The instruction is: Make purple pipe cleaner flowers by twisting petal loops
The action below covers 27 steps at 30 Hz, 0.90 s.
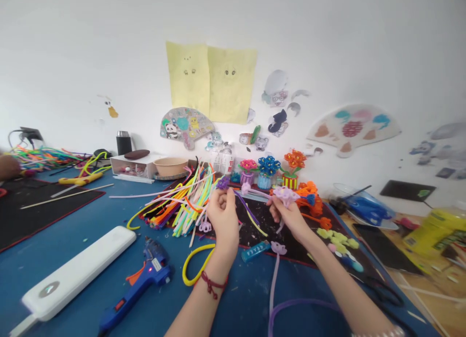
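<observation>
My left hand [223,215] is closed in a pinch on a small dark purple pipe-cleaner flower [223,182], held up over the dark mat. To its right, my right hand [287,218] is closed around a pale lilac pipe-cleaner flower [286,194], with the bloom above the fingers. The grip under both blooms is partly hidden. A purple and yellow pipe-cleaner strip [250,215] shows between the hands; I cannot tell whether it joins the purple flower. Below my right hand lies another lilac flower [278,248] on a long stem. A teal glue stick or tube [255,251] lies between my forearms.
A blue glue gun [145,281] and a long white device [80,274] lie at left. Loose pipe cleaners [185,201] heap behind my left hand. Finished potted flowers [268,167] stand by the wall. Orange flowers [309,198] and black scissors [382,291] lie at right.
</observation>
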### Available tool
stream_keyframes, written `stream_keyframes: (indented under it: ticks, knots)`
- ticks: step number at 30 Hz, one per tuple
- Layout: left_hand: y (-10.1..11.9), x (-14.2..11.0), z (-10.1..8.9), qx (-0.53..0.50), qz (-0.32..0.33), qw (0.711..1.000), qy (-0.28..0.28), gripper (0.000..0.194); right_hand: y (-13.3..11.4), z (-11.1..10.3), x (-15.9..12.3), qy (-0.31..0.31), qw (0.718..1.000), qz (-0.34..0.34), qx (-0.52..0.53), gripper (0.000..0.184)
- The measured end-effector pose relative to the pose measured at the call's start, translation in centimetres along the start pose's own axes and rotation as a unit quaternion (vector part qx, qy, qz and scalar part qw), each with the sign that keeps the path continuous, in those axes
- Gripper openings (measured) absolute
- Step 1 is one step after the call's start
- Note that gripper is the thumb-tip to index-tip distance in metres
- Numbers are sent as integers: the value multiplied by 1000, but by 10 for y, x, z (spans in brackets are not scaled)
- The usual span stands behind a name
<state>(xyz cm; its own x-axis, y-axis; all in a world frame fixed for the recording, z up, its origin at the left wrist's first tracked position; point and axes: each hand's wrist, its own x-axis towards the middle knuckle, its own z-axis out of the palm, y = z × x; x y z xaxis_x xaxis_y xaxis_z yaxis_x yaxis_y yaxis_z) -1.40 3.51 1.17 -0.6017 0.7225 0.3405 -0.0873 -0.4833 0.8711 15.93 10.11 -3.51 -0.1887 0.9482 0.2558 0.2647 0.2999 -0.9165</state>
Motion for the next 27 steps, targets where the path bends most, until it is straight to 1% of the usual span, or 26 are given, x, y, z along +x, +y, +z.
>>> stream_keyframes:
  ticks: [3, 6, 9, 11, 14, 16, 18, 21, 22, 24, 26, 27]
  knots:
    - [-7, -1, 2, 15, -25, 998, -54, 22, 12, -10, 2, 14, 996, 49, -77, 33]
    - [-17, -1, 2, 54, -49, 991, -109, 20, 18, -18, 1, 19, 983, 103, -152, 18]
    - [-23, -1, 2, 108, -61, 980, -155, 15, 20, -22, 1, 18, 969, 138, -203, 12]
    - [-23, -2, 2, 141, -61, 972, -179, 14, 19, -23, 0, 13, 962, 152, -226, 12]
    - [-18, -6, 3, 180, -50, 960, -207, 15, 15, -26, -2, 9, 953, 159, -258, 12]
    - [-13, -8, 4, 199, -40, 954, -221, 16, 9, -30, -2, 13, 949, 153, -275, 13]
    - [-10, -10, 6, 210, -33, 949, -235, 17, -1, -35, 0, 29, 950, 131, -283, 14]
    - [-8, -11, 7, 211, -26, 943, -255, 18, -22, -44, 1, 45, 955, 94, -279, 9]
    - [-8, -11, 7, 209, -25, 942, -262, 19, -30, -46, 0, 36, 959, 82, -270, 12]
    - [-10, -12, 7, 205, -20, 939, -275, 22, -46, -45, -4, -5, 968, 57, -244, 22]
    - [-13, -13, 8, 206, -11, 936, -285, 24, -59, -38, -11, -71, 974, 42, -209, 35]
    - [-14, -14, 8, 212, -4, 934, -289, 23, -64, -32, -15, -121, 975, 35, -181, 40]
